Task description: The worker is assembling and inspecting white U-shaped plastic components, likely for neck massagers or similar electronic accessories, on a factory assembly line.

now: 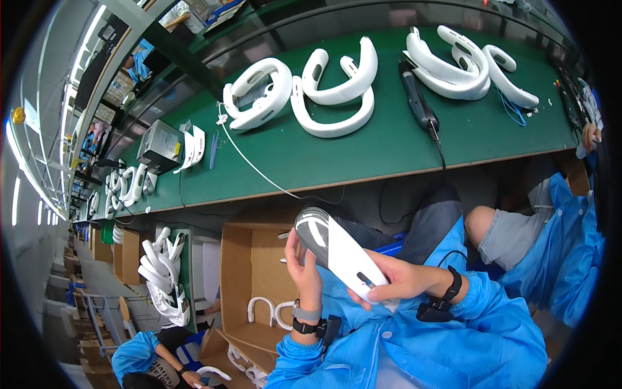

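A white neck fan (353, 253) is held in front of my body, above my lap, tilted from upper left to lower right. Its upper-left end is glossy, grey and see-through, with light reflecting off it. My right hand (403, 277) grips the lower-right end, its thumb beside a small dark slot. At the glossy end, my left hand (303, 271) steadies the edge, its fingers partly hidden behind the part. Black straps with small boxes circle both wrists. Beyond them, more white neck fans (337, 129) lie on the green workbench (272, 162).
A black electric screwdriver (420, 107) with a cable lies on the bench. Below the bench edge stands an open cardboard box (243, 259) holding white curved parts. A dark box (161, 146) sits at the bench's left. Co-workers in blue (551, 253) are at right and lower left.
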{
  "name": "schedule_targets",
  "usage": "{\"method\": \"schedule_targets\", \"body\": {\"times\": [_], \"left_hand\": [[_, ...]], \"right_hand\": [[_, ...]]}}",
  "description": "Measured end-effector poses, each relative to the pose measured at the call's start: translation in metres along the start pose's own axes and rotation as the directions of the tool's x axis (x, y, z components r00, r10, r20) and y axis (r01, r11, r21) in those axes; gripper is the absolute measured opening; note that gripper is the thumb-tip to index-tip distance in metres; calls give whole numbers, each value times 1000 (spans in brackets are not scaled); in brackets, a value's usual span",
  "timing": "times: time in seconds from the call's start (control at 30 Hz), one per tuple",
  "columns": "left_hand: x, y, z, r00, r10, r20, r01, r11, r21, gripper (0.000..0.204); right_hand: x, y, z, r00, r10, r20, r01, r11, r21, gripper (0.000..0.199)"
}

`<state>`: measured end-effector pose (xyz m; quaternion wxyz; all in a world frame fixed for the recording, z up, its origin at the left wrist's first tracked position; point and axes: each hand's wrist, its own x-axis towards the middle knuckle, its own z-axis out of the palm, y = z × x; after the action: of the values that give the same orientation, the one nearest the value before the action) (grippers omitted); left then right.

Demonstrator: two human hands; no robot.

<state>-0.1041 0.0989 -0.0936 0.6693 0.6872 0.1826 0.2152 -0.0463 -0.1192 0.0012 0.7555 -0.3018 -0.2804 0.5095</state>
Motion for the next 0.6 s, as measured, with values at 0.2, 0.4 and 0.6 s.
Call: {"method": "schedule_targets", "body": {"times": [0.2,0.4,0.6], "left_hand": [[-8,29,9,965,-229,129,258,916,-308,46],[-19,43,27,903,-256,344,381,848,-368,57],[-23,45,31,901,-264,345,385,853,-353,61]], "right_hand": [[4,36,-10,978,13,-210,-71,960,-272,58],[6,43,-15,960,48,-276,-44,999,21,56],[2,62,-20,960,-31,-279,25,999,-27,65]]}}
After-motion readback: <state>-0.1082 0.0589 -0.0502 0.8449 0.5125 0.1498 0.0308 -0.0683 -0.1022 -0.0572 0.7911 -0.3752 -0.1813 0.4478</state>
